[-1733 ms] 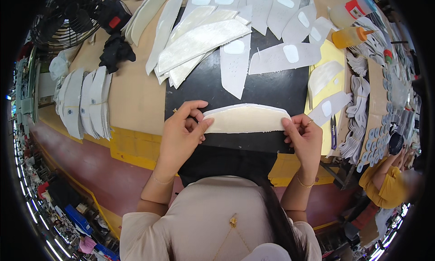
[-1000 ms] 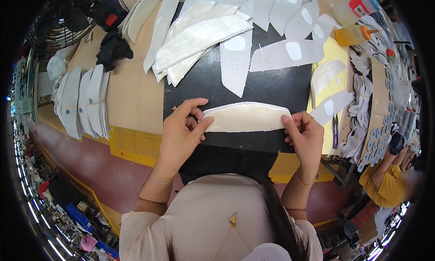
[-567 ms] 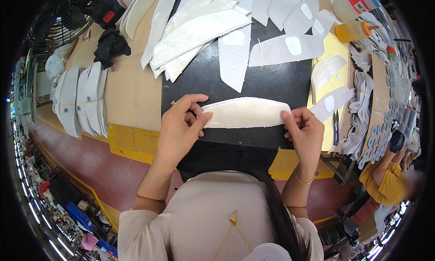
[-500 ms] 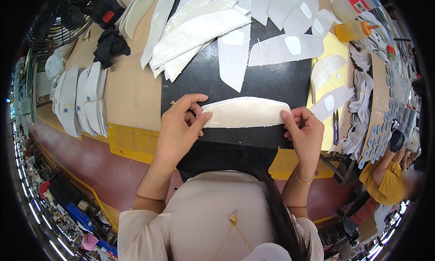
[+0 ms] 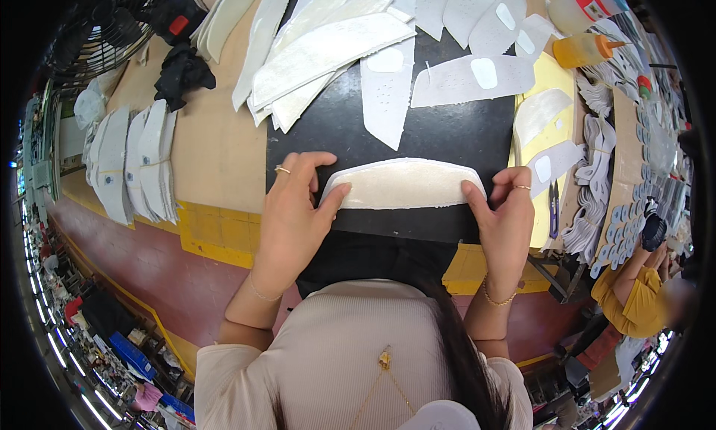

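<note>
A curved, cream-white panel piece (image 5: 406, 184) with a paler rim lies flat on the black work mat (image 5: 321, 143) in front of me. My left hand (image 5: 298, 199) is at its left end, thumb resting on the surface, the index finger stretched out apart from it. At the other end my right hand (image 5: 503, 214) touches the piece with its thumb, while the bent fingers stand off to the side. Both tips of the panel show past my thumbs, and no fingers are wrapped under it.
Beyond the mat are stacked cream panels (image 5: 321, 61) and grey perforated pieces (image 5: 473, 81). On the right lie a yellow sheet (image 5: 533, 228), small snips (image 5: 553, 210) and an orange squeeze bottle (image 5: 582, 51). Bundled white pieces (image 5: 112, 165) stand left; a co-worker's yellow sleeve (image 5: 634, 303) shows far right.
The panel, earlier pinched between both hands, now lies flat on the mat. My fingers have come out from around its ends, leaving the thumbs on top.
</note>
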`<state>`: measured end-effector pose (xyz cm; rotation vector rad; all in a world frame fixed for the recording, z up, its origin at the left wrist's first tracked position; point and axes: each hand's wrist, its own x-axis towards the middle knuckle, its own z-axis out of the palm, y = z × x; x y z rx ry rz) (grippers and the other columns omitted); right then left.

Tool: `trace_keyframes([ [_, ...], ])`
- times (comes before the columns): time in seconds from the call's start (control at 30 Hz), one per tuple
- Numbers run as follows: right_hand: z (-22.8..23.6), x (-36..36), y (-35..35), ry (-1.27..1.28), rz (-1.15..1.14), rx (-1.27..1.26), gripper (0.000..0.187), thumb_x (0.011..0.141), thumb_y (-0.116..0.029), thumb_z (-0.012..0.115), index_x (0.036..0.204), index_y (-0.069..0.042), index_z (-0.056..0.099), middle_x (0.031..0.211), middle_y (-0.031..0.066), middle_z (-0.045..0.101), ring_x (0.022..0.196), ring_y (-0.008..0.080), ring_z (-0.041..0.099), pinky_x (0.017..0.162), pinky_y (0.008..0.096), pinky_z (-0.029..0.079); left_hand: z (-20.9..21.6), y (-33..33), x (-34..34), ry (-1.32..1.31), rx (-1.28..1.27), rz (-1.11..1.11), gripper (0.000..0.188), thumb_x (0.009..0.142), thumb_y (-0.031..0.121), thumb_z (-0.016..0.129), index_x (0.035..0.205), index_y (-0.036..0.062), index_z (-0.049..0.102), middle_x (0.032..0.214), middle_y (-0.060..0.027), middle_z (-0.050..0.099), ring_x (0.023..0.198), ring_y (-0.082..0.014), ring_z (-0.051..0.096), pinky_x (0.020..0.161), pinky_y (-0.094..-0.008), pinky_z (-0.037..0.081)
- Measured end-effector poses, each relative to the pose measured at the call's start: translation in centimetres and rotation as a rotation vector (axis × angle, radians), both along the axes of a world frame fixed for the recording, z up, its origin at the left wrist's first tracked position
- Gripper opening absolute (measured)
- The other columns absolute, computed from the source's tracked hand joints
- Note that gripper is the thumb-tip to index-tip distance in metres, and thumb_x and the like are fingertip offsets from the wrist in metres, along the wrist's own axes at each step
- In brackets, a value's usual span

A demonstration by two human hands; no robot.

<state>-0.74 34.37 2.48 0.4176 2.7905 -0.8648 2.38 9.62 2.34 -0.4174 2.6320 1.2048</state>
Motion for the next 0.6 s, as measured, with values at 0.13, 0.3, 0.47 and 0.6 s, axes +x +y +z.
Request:
trace_keyframes([
  [0.13, -0.9, 0.8, -0.3, 0.363, 0.371, 0.029, 0.049, 0.079, -0.01, 0.077, 0.123, -0.005, 0.057, 0.123, 0.0144, 0.059, 0.108, 0.0305, 0.057, 0.092, 0.042, 0.045, -0.4, 1.0, 1.3, 0.386, -0.286, -0.162, 0.036, 0.082, 0.007, 0.075, 0.116, 0.0045, 0.064, 0.107, -0.0127, 0.053, 0.102, -0.0285, 0.055, 0.086, -0.037, 0.048],
  [0.3, -2.3, 2.6, -3.9, 0.281, 0.886, 0.128, 0.069, 0.091, -0.041, 0.059, 0.15, -0.012, 0.04, 0.157, 0.007, 0.035, 0.146, 0.0282, 0.03, 0.12, 0.0449, 0.02, -3.0, 3.4, 1.8, 0.332, -0.464, -0.575, 0.069, 0.094, 0.042, 0.056, 0.148, 0.0035, 0.04, 0.156, -0.0193, 0.033, 0.146, -0.0332, 0.029, 0.117, -0.0459, 0.025],
  [0.47, -2.5, 2.6, -0.6, 0.232, 0.884, 0.274, 0.073, 0.087, -0.053, 0.057, 0.151, -0.022, 0.041, 0.158, 0.0055, 0.034, 0.147, 0.0224, 0.028, 0.121, 0.0436, 0.014, -3.8, 2.3, 2.7, 0.348, -0.506, -0.615, 0.075, 0.092, 0.052, 0.054, 0.149, 0.0057, 0.038, 0.157, -0.014, 0.033, 0.146, -0.0281, 0.03, 0.118, -0.0451, 0.022],
  [0.6, -2.7, 3.5, 2.3, 0.211, 0.769, 0.353, 0.075, 0.087, -0.054, 0.057, 0.151, -0.02, 0.04, 0.159, 0.0063, 0.033, 0.147, 0.0245, 0.027, 0.121, 0.0466, 0.013, -3.1, 1.4, 3.2, 0.296, -0.565, -0.654, 0.079, 0.093, 0.057, 0.05, 0.151, 0.0053, 0.035, 0.158, -0.0151, 0.031, 0.148, -0.0299, 0.026, 0.119, -0.0478, 0.019],
])
